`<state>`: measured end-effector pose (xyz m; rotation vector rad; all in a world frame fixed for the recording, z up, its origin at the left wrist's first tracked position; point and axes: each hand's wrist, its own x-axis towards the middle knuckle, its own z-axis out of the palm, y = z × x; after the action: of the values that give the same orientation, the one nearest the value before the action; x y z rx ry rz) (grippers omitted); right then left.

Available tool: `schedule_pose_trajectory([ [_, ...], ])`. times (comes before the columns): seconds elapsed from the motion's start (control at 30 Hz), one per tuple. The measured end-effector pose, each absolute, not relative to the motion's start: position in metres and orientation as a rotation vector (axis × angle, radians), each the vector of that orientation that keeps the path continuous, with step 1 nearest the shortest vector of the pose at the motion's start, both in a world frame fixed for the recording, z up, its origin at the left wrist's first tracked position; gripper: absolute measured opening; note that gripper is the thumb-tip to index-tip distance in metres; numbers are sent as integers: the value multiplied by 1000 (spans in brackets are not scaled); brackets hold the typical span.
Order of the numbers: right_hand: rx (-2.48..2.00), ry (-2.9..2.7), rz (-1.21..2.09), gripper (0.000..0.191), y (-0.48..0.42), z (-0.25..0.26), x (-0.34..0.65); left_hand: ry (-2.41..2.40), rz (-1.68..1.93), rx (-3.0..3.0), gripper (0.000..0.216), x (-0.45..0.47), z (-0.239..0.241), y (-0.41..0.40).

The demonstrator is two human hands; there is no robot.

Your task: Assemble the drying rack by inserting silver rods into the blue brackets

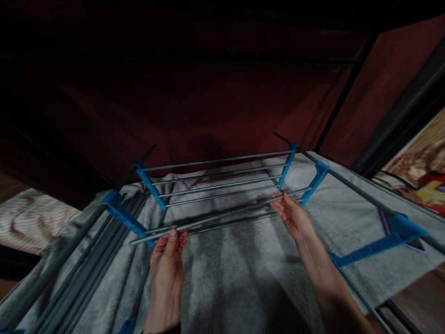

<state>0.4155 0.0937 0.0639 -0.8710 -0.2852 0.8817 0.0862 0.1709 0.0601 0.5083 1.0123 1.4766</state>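
Note:
A metal drying rack (215,178) with grey rods and blue plastic joints stands in front of me, and a grey towel (243,260) is spread over it. My left hand (168,253) pinches the near grey rods (222,215) at their left end. My right hand (292,213) holds the same rods near their right end, by a blue bracket (314,181). Both hands have fingers curled around the rods, which lie just above the towel.
A dark red fabric wall (208,93) rises behind the rack, with black frame poles (396,116) at the right. Patterned bedding (420,167) shows at the far right and striped cloth (31,218) at the left. The rack's side wings slope down on both sides.

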Motion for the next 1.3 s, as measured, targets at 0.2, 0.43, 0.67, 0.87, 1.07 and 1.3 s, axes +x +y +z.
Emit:
schedule_pose_trajectory([
  [0.2,-908,-301,1061,21,99,61,390,1016,1503,645,32,94,62,164],
  [0.43,-951,-305,999,33,106,56,383,993,1521,710,34,90,59,164],
  [0.67,-952,-296,960,24,109,52,388,931,1646,605,53,74,65,163],
  [0.87,-979,-300,924,11,113,51,389,931,1772,609,58,60,69,165],
  [1.07,-966,-346,897,15,115,50,393,950,1802,742,65,63,68,163],
  [1.3,-950,-364,906,25,115,55,394,1060,1768,1057,78,66,64,164],
])
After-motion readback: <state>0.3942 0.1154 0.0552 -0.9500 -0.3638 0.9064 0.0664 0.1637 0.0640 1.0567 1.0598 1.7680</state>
